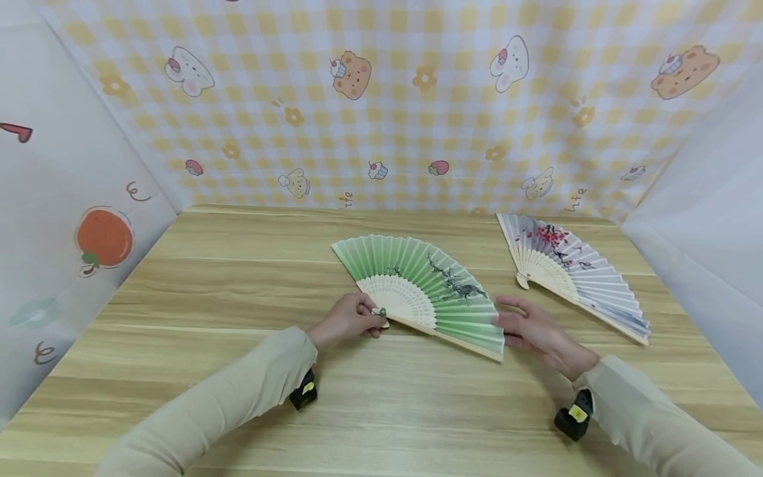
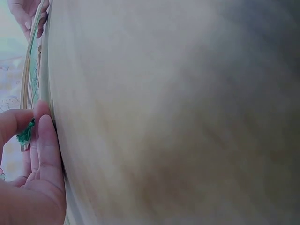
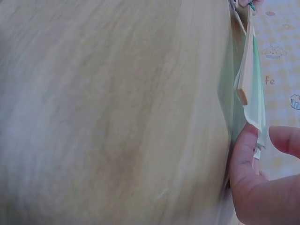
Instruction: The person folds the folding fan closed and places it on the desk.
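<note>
While the green fan lies spread just right of the head view's centre, its pivot points to the lower left and its bare guard slopes down to the right. The left hand pinches it at the pivot, beside a small green tassel. The right hand is loosely open at its right edge; in the right wrist view a finger touches the leaf while the thumb stands apart.

Good handling here, I judge, calls for a firm pinch at the pivot and for guiding the fan by its guard, letting the leaf follow its own creases; a tug on the thin leaf alone could tear it. Whether the whole fan lies flat is hard to tell.

Farther out, the white fan lies spread at the right of the frame. The tabletop carries both, and a checked cloth hangs across the top.
</note>
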`<state>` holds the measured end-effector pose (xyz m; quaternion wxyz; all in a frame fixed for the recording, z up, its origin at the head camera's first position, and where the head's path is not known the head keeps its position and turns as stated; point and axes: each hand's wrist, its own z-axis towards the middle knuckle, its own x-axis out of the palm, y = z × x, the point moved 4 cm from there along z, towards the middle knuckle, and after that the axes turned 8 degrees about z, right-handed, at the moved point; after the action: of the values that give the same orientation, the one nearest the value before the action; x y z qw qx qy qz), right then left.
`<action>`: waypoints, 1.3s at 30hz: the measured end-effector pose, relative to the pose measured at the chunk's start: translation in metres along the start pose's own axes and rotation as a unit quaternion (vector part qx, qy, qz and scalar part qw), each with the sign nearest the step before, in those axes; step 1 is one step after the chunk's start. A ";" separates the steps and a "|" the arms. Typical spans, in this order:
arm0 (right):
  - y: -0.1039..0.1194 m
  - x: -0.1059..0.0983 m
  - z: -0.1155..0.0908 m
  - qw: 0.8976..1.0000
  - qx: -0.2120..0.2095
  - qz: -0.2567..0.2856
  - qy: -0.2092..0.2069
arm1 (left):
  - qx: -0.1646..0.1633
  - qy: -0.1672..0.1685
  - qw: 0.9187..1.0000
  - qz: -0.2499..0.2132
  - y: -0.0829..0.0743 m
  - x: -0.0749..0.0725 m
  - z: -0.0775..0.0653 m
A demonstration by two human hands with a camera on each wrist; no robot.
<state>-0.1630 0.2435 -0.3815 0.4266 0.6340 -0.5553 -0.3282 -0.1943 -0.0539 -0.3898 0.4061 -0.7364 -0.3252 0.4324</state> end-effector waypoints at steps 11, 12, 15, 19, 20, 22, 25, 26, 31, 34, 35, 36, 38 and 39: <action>-0.001 0.000 0.002 1.000 -0.011 0.025 0.015 | -0.005 -0.011 1.000 0.016 -0.001 0.000 -0.004; -0.001 0.000 0.002 0.999 -0.012 0.025 0.017 | -0.005 -0.012 1.000 0.017 -0.001 0.000 -0.004; 0.000 0.000 0.003 0.999 -0.011 0.026 0.017 | -0.008 -0.013 1.000 0.020 0.000 0.000 -0.004; 0.001 0.000 0.004 1.000 -0.004 0.023 0.015 | -0.013 -0.013 1.000 0.022 0.001 0.000 -0.001; 0.002 0.000 0.004 1.000 -0.001 0.021 0.015 | -0.013 -0.012 1.000 0.023 0.001 -0.001 -0.001; 0.002 0.000 0.005 1.000 0.005 0.018 0.014 | -0.011 -0.007 1.000 0.022 0.001 -0.001 0.000; 0.003 0.000 0.005 1.000 0.008 0.013 0.014 | -0.011 0.005 1.000 0.016 0.000 -0.001 0.000; 0.003 0.000 0.005 1.000 0.007 0.012 0.014 | -0.008 0.010 1.000 0.018 -0.001 -0.001 0.000; 0.003 -0.001 0.005 1.000 0.003 0.004 0.008 | 0.011 0.037 0.998 0.057 -0.005 -0.003 -0.003; 0.003 -0.001 0.005 1.000 -0.004 0.003 0.010 | 0.030 0.042 0.992 0.114 -0.008 -0.006 -0.004; 0.004 -0.001 0.005 1.000 -0.006 0.003 0.011 | 0.035 0.042 0.990 0.132 -0.009 -0.007 -0.004; 0.004 -0.001 0.005 1.000 -0.008 0.002 0.011 | 0.041 0.044 0.987 0.148 -0.011 -0.009 -0.005; 0.004 -0.001 0.005 1.000 -0.011 -0.005 0.013 | 0.053 0.048 0.982 0.172 -0.013 -0.014 -0.005; 0.004 -0.001 0.005 1.000 -0.011 -0.011 0.013 | 0.057 0.049 0.981 0.178 -0.015 -0.017 -0.006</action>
<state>-0.1691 0.2434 -0.3797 0.4373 0.6393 -0.5393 -0.3304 -0.1979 -0.0628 -0.3689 0.3793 -0.7784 -0.1435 0.4792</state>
